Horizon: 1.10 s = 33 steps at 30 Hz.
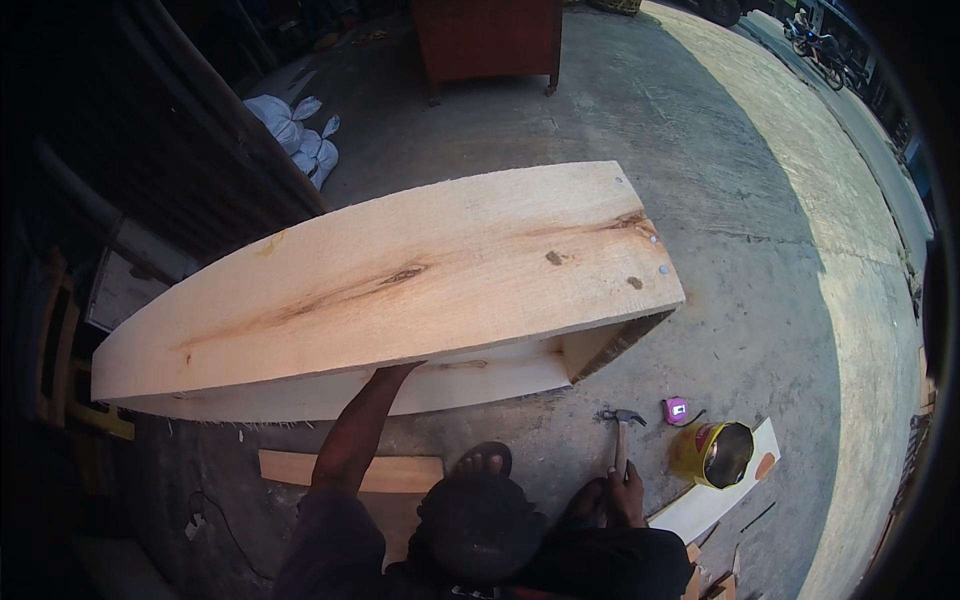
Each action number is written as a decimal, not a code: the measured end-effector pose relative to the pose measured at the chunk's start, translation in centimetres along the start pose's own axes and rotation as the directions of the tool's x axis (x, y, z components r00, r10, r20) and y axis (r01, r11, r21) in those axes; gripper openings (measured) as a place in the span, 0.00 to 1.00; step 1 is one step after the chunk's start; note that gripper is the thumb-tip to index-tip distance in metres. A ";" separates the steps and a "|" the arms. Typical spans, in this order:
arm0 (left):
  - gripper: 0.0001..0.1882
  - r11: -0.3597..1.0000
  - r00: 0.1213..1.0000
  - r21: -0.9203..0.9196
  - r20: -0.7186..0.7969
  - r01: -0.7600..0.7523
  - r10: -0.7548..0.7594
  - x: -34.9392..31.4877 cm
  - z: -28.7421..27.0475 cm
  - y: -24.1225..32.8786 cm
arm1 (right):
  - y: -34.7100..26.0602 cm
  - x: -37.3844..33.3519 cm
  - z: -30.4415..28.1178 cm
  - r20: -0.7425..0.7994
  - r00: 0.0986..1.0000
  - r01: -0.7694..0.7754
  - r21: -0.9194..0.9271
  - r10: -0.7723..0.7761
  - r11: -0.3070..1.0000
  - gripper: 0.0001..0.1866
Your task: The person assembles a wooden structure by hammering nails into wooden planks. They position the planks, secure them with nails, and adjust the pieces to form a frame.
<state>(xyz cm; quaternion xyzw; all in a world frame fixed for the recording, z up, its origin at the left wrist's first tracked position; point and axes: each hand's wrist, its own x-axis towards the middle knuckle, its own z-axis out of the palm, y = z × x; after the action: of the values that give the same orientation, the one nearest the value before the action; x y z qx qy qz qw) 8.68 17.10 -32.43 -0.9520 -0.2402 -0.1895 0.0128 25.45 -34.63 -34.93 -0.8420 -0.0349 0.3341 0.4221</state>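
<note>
Head view: white sacks [300,135] far left by dark wall. Left hand [395,372] reaches under edge of long pale wooden box [400,285], fingers hidden, grip unclear. Short plank [390,472] on floor below. Right hand [626,490], fingers wrapped round hammer [621,432]. Pink tape measure [677,409], yellow tin [712,452] just beside. Red cabinet [490,40] beyond, on grey concrete floor [760,250].

Sunlit concrete floor [760,250] (shaded at left), red wooden cabinet [487,40], white sacks [298,135] behind.
</note>
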 end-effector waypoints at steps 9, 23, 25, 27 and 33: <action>0.16 0.985 0.938 0.113 0.306 0.131 -0.160 -0.3 -0.4 -2.0 | 1.9 -1.2 1.1 -0.018 1.000 -0.022 -0.324 0.017 0.946 0.34; 0.18 0.882 0.821 -0.253 0.526 0.398 -0.220 -4.2 -10.0 7.2 | 2.1 0.7 1.3 0.042 0.997 -0.035 -0.449 0.060 0.893 0.43; 0.13 0.966 0.908 0.092 0.371 -0.243 0.193 -8.9 -12.9 9.3 | 2.2 1.1 1.3 0.056 0.997 -0.020 -0.439 0.049 0.898 0.43; 0.11 0.942 0.945 0.109 0.117 -0.319 0.306 -11.7 -14.5 10.3 | 2.2 1.4 1.3 0.057 0.997 -0.029 -0.455 0.061 0.890 0.44; 0.13 0.963 0.942 -0.022 0.202 -0.270 0.268 -11.7 -17.7 12.8 | 1.7 1.6 1.3 0.058 0.996 -0.025 -0.496 0.062 0.868 0.43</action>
<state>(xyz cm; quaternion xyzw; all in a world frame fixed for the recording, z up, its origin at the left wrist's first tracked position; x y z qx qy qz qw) -1.19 -1.56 -19.43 -0.9901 -0.1086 -0.0868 0.0169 25.57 -34.25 -37.59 -0.9099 -0.1155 0.3538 0.1831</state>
